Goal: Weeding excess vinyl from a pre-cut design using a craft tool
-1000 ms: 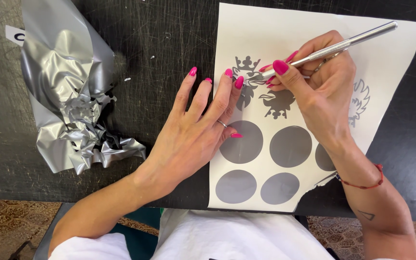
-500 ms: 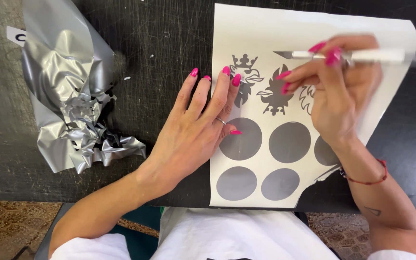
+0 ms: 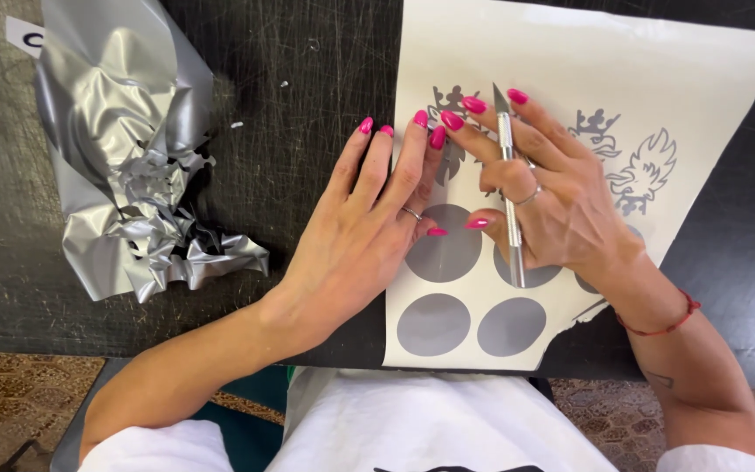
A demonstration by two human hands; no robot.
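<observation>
- Your left hand [image 3: 369, 227] lies flat, fingers spread, pressing the cream backing sheet [image 3: 570, 70] at its left edge on the scuffed black table [image 3: 308, 70].
- Your right hand [image 3: 552, 201] rests on the sheet, fingers extended, with the slim metal craft knife [image 3: 509, 192] tucked between them, blade pointing away.
- Matte grey circles [image 3: 434, 323] and crest cut-outs [image 3: 640, 175] cover the sheet.
- Crumpled silver vinyl [image 3: 124, 157] sits well left.

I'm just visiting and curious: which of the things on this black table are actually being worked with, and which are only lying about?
In use:
- white backing sheet with grey vinyl circles and crest shapes
- slim silver craft knife, in the right hand
- left hand, pressing on the sheet's edge

Lying about:
- crumpled silver vinyl scrap heap
- small white label at the table's corner
</observation>
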